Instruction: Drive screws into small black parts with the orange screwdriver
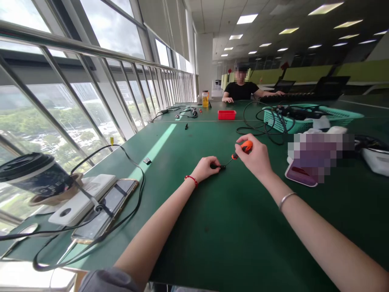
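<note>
My right hand is closed round an orange-handled screwdriver, its tip slanting down to the left. The tip meets a small black part lying on the green table. My left hand pinches that black part and holds it down on the table. A red cord bracelet is on my left wrist and a thin silver bangle on my right.
At the left edge stand a lidded coffee cup, a white power bank, a phone and black cables. A teal basket of cables, a red tray and a blurred object lie beyond. Another person sits at the far end.
</note>
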The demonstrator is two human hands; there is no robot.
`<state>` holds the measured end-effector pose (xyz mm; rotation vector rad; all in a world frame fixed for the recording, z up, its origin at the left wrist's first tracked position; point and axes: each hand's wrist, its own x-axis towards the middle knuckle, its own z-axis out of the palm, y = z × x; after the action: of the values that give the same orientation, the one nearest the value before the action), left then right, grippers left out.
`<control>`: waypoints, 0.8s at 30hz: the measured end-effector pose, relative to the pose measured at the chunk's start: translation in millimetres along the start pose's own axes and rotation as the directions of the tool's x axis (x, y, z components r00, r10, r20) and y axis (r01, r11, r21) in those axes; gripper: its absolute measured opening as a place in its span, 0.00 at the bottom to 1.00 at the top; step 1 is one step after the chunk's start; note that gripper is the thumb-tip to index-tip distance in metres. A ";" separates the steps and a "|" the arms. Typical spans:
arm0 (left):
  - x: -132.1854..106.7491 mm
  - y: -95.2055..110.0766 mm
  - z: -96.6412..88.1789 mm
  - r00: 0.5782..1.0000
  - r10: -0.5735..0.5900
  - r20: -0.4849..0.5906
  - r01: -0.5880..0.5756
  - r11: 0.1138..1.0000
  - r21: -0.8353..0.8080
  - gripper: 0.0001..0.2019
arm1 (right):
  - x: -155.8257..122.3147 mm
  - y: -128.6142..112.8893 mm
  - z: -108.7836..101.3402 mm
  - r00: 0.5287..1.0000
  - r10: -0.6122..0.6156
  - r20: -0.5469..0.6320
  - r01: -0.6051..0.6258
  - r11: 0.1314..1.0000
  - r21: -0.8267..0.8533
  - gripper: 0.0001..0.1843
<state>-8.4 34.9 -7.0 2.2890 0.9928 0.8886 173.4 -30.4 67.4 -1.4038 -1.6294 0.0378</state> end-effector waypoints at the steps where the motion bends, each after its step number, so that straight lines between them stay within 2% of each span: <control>1: -0.7 0.6 0.1 1.000 -0.005 -0.005 0.005 1.000 -0.002 0.01 | 4.3 -1.9 -1.7 1.000 -0.013 0.028 0.013 1.000 -0.020 0.11; 4: -2.6 1.6 0.3 0.999 -0.035 -0.017 0.034 0.999 -0.035 0.01 | 16.6 -9.5 -11.5 0.987 -0.046 0.153 0.062 0.993 -0.104 0.12; 7: -3.7 1.3 0.4 0.998 -0.065 -0.017 0.063 0.993 -0.095 0.02 | 27.5 -20.4 -23.7 0.945 -0.025 0.325 0.088 0.980 -0.181 0.07; 8: -3.9 1.1 0.3 0.997 -0.072 -0.012 0.070 0.991 -0.113 0.02 | 30.3 -23.6 -26.8 0.933 -0.006 0.359 0.083 0.976 -0.200 0.08; 11: -4.1 0.6 -0.4 0.996 -0.085 -0.004 0.084 0.986 -0.146 0.02 | 35.4 -28.1 -32.3 0.930 0.021 0.368 0.074 0.967 -0.243 0.17; 16: -2.9 0.1 -1.9 0.996 -0.093 -0.001 0.092 0.985 -0.148 0.04 | 37.8 -17.7 -39.3 0.928 0.003 0.373 0.097 0.963 -0.251 0.08; 21: -1.9 -1.8 -1.9 0.997 -0.078 0.008 0.078 0.985 -0.156 0.05 | 38.1 -11.3 -41.8 0.886 -0.004 0.465 0.094 0.981 -0.172 0.08; 24: -2.5 -2.1 -1.0 0.997 -0.074 0.005 0.074 0.987 -0.140 0.04 | 34.6 -12.5 -34.4 0.873 0.016 0.487 0.027 0.996 -0.081 0.14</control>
<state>-11.4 34.5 -8.6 2.1216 0.9770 0.8988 190.3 -25.7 114.6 -1.5368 -2.0681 0.3502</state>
